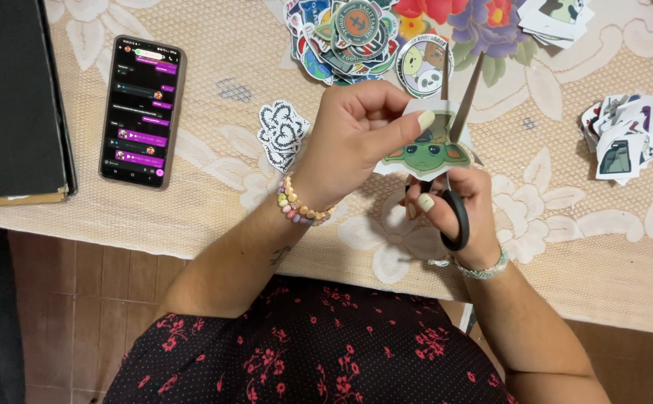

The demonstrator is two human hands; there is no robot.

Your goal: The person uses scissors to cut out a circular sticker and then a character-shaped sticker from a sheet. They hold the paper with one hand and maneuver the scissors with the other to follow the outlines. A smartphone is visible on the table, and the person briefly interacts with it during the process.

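Just right of the phone (pixel 142 111), the left hand (pixel 349 135) pinches a green-faced sticker (pixel 425 155) up off the lace tablecloth (pixel 214 202) so the right hand (pixel 457 206), gripping black-handled scissors (pixel 453 142), gets its parted blades around the sticker's top edge.

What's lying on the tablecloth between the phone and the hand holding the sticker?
In the head view, one black-and-white cut-out sticker lies between the phone and the left hand; otherwise bare lace tablecloth.

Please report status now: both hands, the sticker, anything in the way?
Left hand pinches green-faced sticker. Right hand works scissors, blades open around its top. Nothing in the way.
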